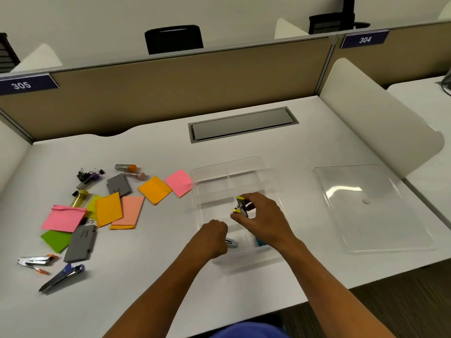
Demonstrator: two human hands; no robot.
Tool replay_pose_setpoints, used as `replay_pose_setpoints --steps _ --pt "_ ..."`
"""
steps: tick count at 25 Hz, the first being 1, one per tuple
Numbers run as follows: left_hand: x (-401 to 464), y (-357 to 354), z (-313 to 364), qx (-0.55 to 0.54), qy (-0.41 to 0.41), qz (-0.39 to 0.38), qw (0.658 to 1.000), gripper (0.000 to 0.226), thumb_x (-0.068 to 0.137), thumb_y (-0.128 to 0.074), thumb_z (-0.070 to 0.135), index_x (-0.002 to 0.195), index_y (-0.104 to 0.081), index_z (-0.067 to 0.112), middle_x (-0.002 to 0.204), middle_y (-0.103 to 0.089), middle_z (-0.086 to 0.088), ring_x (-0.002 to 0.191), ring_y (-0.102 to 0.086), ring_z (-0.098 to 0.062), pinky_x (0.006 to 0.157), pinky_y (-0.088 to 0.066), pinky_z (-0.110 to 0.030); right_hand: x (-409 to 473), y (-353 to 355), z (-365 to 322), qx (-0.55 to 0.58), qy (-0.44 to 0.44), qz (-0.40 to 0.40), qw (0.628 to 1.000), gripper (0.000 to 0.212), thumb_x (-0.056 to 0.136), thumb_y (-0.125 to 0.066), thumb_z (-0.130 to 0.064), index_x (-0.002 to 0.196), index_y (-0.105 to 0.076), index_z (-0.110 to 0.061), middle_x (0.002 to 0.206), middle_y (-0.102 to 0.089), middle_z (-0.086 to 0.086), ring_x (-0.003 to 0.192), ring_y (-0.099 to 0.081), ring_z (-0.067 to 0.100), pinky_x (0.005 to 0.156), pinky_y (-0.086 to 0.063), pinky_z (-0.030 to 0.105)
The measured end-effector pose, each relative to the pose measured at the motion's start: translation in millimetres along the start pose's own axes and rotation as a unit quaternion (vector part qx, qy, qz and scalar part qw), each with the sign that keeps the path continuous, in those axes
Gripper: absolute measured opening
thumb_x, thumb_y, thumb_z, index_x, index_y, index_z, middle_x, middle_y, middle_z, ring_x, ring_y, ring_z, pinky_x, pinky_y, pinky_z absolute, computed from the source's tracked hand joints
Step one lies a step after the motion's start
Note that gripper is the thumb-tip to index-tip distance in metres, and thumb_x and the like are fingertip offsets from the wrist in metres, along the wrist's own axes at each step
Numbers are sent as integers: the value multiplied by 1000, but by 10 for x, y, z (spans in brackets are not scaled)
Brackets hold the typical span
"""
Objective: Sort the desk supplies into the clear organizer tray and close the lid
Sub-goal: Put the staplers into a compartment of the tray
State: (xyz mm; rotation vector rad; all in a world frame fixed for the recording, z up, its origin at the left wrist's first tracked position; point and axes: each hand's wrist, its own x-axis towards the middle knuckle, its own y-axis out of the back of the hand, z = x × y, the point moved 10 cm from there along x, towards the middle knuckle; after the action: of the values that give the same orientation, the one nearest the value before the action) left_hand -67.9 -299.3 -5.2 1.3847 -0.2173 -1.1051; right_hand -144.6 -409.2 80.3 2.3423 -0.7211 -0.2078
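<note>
The clear organizer tray (227, 167) sits mid-desk, and its clear lid (371, 208) lies flat to the right. My right hand (263, 218) pinches a small yellow-and-silver stapler (240, 205) above the tray's middle compartments. My left hand (213, 236) is curled over the tray's near left part, gripping a silver metal item (231, 243) that pokes out from the fist. Something teal (261, 242) shows in the tray's near right corner, mostly hidden by my right wrist. Loose supplies lie on the desk to the left.
On the left lie pink (64, 217), orange (108, 209) and green (56, 239) sticky notes, grey boxes (81, 243), binder clips (89, 173), small staplers (36, 261), a blue one (62, 276) and a yellow tube (79, 198). A grey cable hatch (242, 124) sits behind the tray. A white divider (380, 113) stands at right.
</note>
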Motion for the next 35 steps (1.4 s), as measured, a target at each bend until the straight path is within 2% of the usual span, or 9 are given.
replay_pose_setpoints --steps 5,10,16,19,22,25,29,32,35 --pt "33 -78 75 -3 -23 20 1000 26 88 -66 22 111 -64 10 107 -60 -9 89 -60 -19 78 -50 -26 -2 30 25 -7 -2 -3 1000 46 79 -70 -57 118 -60 -34 110 -63 -18 94 -62 5 83 -56 35" --pt "16 -165 27 8 -15 6 1000 20 84 -69 23 100 -66 12 98 -65 -8 83 -63 -21 75 -52 -27 2 37 65 -10 -9 -7 1000 47 79 -70 -56 120 -60 -33 112 -64 -16 95 -62 5 84 -56 36" --pt "92 -246 33 21 -19 -11 1000 19 84 -71 19 100 -67 10 98 -67 -10 82 -64 -21 78 -55 -29 34 -26 12 -4 -5 -18 1000 48 77 -69 -59 117 -61 -35 111 -64 -18 95 -63 4 84 -56 33" --pt "97 -232 8 5 -31 -3 1000 28 85 -69 21 111 -65 11 108 -66 -9 89 -64 -22 79 -53 -27 58 -68 7 6 -6 -24 1000 49 77 -69 -60 119 -61 -35 113 -66 -17 96 -64 3 86 -56 32" --pt "-3 -63 -42 -40 -54 57 996 39 89 -65 23 127 -57 16 125 -59 -4 109 -59 -21 90 -48 -27 69 -139 0 6 -6 -35 999 48 77 -69 -60 118 -61 -37 111 -67 -19 96 -64 1 86 -56 32" --pt "-266 120 -118 -74 -87 142 983 38 94 -58 28 131 -54 21 132 -55 3 120 -50 -15 98 -43 -26 83 -271 -46 8 3 -55 998 46 79 -70 -58 118 -61 -36 110 -67 -18 94 -65 1 85 -55 30" --pt "-686 232 -360 -177 -88 243 950 29 94 -58 26 123 -60 24 124 -60 6 116 -51 -8 97 -32 -10 112 -477 -135 -7 15 -82 996 47 81 -71 -54 122 -61 -34 114 -66 -13 95 -64 5 86 -54 29" --pt "-939 226 -593 -215 -62 297 928 26 91 -63 22 117 -64 23 118 -64 6 110 -53 -3 96 -32 -8 117 -647 -190 -79 28 -117 990 47 81 -67 -56 122 -62 -35 112 -67 -13 96 -64 9 85 -53 33" --pt "-1084 173 -764 -232 -39 312 920 25 90 -66 20 114 -66 23 116 -64 7 109 -55 -4 95 -34 -8 78 -818 -190 -149 39 -157 975 42 83 -63 -57 119 -62 -37 108 -67 -12 95 -63 12 82 -52 35"
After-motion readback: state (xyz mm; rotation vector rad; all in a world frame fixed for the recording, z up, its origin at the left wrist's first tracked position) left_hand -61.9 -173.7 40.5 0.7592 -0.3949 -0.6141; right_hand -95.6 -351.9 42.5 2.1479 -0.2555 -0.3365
